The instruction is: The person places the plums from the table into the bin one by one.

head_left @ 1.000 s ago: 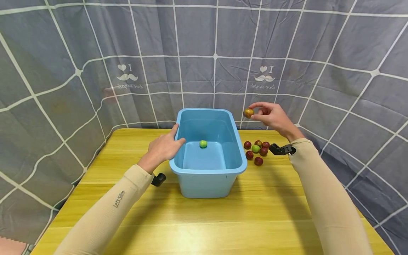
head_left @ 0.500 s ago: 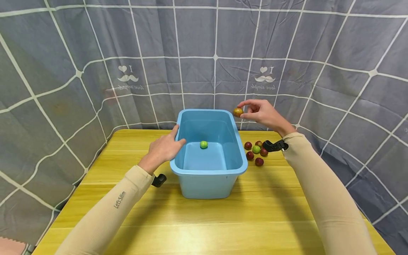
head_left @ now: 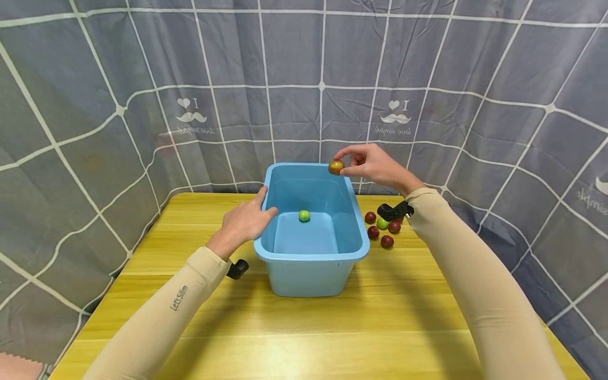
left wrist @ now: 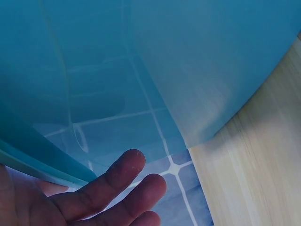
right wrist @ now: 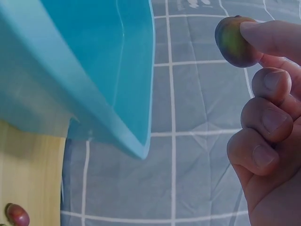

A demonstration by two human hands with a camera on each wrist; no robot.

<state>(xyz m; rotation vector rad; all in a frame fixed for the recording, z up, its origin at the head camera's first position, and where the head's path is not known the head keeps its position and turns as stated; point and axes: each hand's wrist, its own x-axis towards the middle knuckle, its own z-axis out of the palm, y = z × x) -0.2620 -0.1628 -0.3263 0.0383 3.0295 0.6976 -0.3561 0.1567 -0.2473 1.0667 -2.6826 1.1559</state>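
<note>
My right hand [head_left: 372, 162] pinches a yellow-brown plum [head_left: 336, 167] between thumb and index finger, above the far right rim of a blue plastic tub [head_left: 311, 257]. In the right wrist view the same plum [right wrist: 233, 41] shows green and dark purplish skin, and the other fingers are curled into the palm. My left hand [head_left: 243, 220] rests on the tub's left rim, its thumb over the edge. The left wrist view has its fingers [left wrist: 124, 172] extended loosely along the outer wall. One green plum [head_left: 304, 215] lies on the tub's floor.
Right of the tub, several dark red plums [head_left: 387, 241] and a green plum [head_left: 382, 222] lie loose on the wooden table [head_left: 294, 338]. The right wrist strap partly covers them. A grey checked curtain [head_left: 294, 116] hangs close behind and along both sides.
My right hand has carried the pinched plum leftward, from above the table right of the tub to over the tub's far right rim. The left hand stays on the rim.
</note>
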